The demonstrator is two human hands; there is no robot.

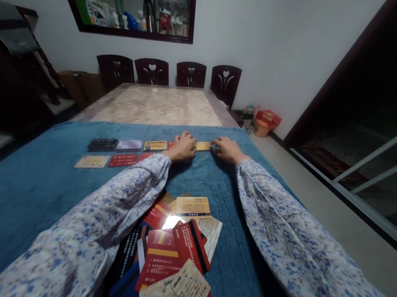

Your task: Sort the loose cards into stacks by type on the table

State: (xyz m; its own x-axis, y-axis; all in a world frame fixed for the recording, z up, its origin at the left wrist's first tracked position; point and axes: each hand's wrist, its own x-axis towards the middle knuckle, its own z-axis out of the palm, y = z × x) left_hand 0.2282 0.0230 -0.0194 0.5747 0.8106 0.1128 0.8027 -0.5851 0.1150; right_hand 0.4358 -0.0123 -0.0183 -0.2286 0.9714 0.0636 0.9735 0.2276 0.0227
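A yellow card [204, 146] lies on the blue cloth [40, 183] between my two hands. My left hand [183, 147] has its fingers bent at the card's left end. The fingertips of my right hand [227, 150] pinch its right end. Left of my hands, cards lie in two rows. The far row has a black stack [102, 144], a silver card [129, 145] and a yellow-orange card [155, 146]. A beige card [91, 161] and a red card [123, 160] are in the near row; my left arm partly hides others. Nearer me is a loose heap of overlapping cards [193, 244].
The cloth covers the near part of a stone-topped table [164, 102]. Several dark chairs [191, 75] stand along its far side. A glass-shelved cabinet [132, 0] is set in the wall. On the floor to the right are a red box [268, 117] and an orange bucket [261, 128].
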